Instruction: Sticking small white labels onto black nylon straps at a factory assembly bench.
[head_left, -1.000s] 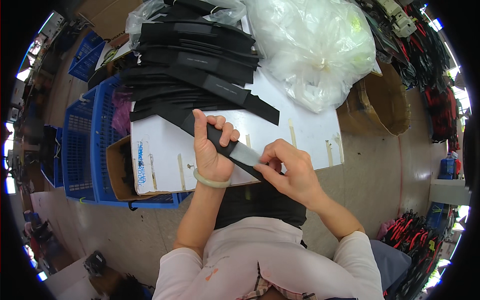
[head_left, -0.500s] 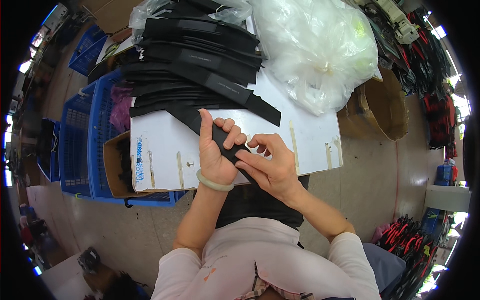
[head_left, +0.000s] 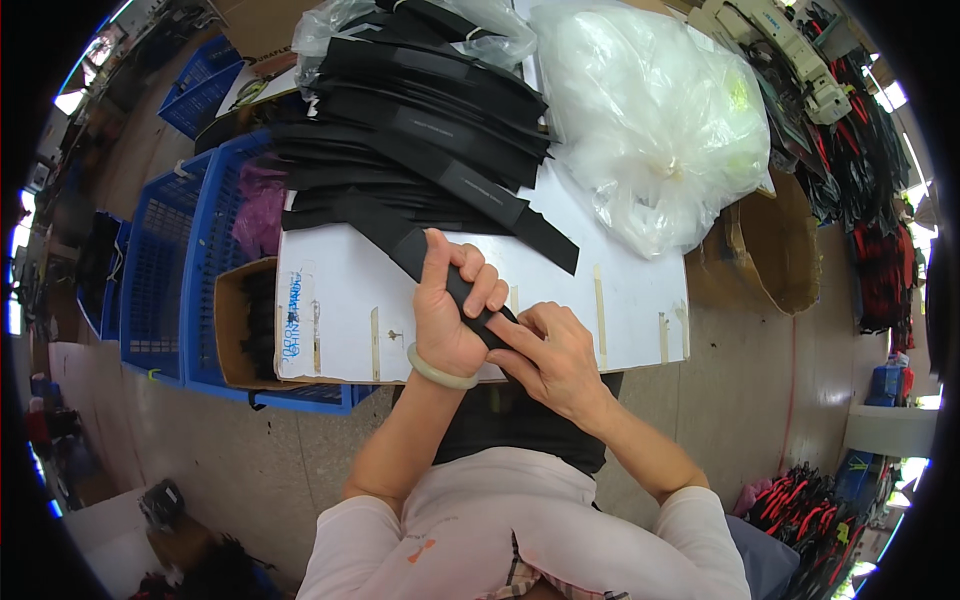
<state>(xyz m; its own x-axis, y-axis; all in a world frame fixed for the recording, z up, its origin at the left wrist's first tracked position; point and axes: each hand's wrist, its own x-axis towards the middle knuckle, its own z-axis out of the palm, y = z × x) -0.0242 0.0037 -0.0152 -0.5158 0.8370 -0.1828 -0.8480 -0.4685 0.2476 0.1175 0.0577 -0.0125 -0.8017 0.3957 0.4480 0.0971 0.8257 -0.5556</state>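
Observation:
A black fabric strap (head_left: 388,232) runs from the pile down through my hands, slanting toward my body. My left hand (head_left: 448,315), with a pale bangle (head_left: 442,368) at the wrist, is closed round it, fingers curled and thumb up. Just to the right and lower, my right hand (head_left: 553,360) grips the strap's lower part between thumb and fingers. Beyond them lies a pile of black straps (head_left: 400,130), several with small printed labels. One strap (head_left: 545,238) sticks out of the pile to the right.
The white tabletop (head_left: 345,290) carries strips of tape. A large clear plastic bag (head_left: 650,130) sits at the far right, above an open cardboard box (head_left: 770,250). To the left stand blue crates (head_left: 165,270), a smaller carton (head_left: 250,340) and pink plastic (head_left: 260,205). A sewing machine (head_left: 780,50) is at the upper right.
The view has shifted, so the table sits slightly lower and farther right. My right hand's fingers have come down closer to the strap and to my left hand, which keeps its grip.

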